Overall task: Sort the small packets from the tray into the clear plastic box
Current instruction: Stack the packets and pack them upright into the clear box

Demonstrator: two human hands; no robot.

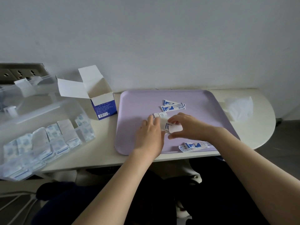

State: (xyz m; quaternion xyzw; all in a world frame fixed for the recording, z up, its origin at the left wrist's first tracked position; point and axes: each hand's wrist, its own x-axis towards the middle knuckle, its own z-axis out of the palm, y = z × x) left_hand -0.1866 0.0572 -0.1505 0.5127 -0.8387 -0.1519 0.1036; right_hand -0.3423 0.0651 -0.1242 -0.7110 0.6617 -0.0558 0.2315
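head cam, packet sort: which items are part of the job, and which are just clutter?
Job: lilac tray; loose packets on it; stack of packets pinched by the right hand; left hand beside it; clear plastic box, partly filled.
Lying about: open blue carton; crumpled plastic wrap; wall sockets.

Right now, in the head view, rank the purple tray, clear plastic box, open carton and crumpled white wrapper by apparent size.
1. Purple tray and clear plastic box: unranked, the box is cropped and nearer.
2. Open carton.
3. Crumpled white wrapper.
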